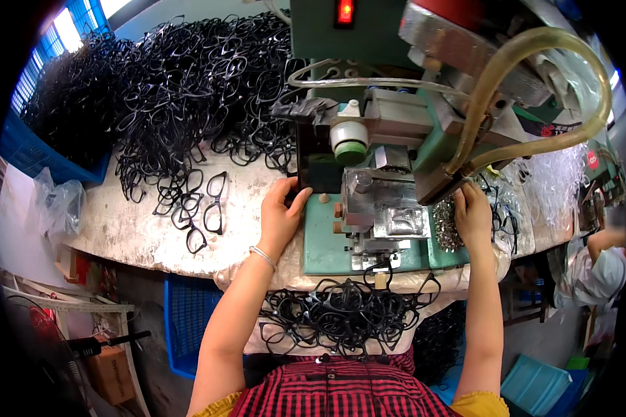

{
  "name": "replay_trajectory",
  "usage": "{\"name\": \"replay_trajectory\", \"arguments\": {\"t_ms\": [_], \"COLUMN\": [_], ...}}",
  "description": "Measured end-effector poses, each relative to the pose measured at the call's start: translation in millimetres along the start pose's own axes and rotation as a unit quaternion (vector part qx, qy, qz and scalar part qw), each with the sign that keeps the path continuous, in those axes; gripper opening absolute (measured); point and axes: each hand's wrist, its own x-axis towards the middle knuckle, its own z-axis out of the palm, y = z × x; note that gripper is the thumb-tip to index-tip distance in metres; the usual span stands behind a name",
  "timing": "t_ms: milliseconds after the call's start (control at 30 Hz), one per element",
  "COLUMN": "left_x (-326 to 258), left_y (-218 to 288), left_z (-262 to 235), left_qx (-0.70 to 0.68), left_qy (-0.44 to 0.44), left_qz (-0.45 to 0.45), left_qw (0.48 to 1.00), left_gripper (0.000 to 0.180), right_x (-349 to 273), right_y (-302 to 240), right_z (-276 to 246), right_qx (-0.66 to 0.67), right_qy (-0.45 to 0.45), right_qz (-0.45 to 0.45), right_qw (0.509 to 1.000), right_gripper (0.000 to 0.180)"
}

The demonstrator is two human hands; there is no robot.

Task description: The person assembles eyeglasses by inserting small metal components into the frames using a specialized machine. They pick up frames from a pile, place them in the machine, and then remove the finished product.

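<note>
Fig.: head view, person seated at a green bench press (368, 139) on a worn white tabletop (132, 222).

L hand (282, 215): rests at the left edge of the machine's green base plate (323, 243), fingers (285, 189) loosely curled up against a dark block on the machine's left side; whether they pinch anything, cannot tell. R hand (471, 215): lies palm-down at the machine's right edge, fingers narrow, over a heap of small metal parts (446, 224); no part visibly gripped, cannot tell.

Key relation: metal clamp fixture (386, 212) sits between both hands, right of the L fingers and left of the R; L hand slightly nearer. Fixture's long axis runs roughly away from the person, toward the press head.

Black spectacle frames (341, 316) lie tangled in the lap, just below the base plate, w/ no common direction; individual long axes mostly left–right. More loose frames (202, 205) lie left of the L hand, well apart from it; these stand w/ long axis near-vertical in the picture. Big frame pile (188, 83) at back-left, spilling from a blue crate (28, 149).
</note>
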Motion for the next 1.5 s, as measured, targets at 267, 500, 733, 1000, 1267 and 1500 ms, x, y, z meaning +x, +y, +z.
{"name": "replay_trajectory", "arguments": {"t_ms": [267,500,733,1000,1267,1500], "left_x": [-1,0,-1,-3,-2,-1], "left_y": [-5,3,0,-5,-6,-5], "left_z": [-2,-4,-2,3,-1,0], "left_qx": [-0.028,-0.007,-0.051,-0.031,-0.042,-0.035], "left_qy": [-0.026,-0.016,-0.014,-0.008,-0.022,-0.026], "left_qz": [-0.032,-0.024,-0.025,-0.03,-0.048,-0.036], "left_qw": [0.999,1.0,0.998,0.999,0.998,0.998], "left_gripper": [0.02,0.025,0.021,0.023,0.02,0.021], "right_x": [-22,-28,-30,-50,-41,-33], "right_y": [-42,-43,42,-7,-26,12], "right_z": [-10,-9,-34,-30,10,-25], "right_qx": [0.027,0.009,0.153,0.307,0.557,0.429], "right_qy": [0.096,0.084,0.035,0.107,0.21,0.209], "right_qz": [-0.034,-0.066,0.135,0.179,0.25,0.217], "right_qw": [0.994,0.994,0.978,0.929,0.764,0.852], "right_gripper": [0.01,0.01,0.013,0.011,0.017,0.016]}}
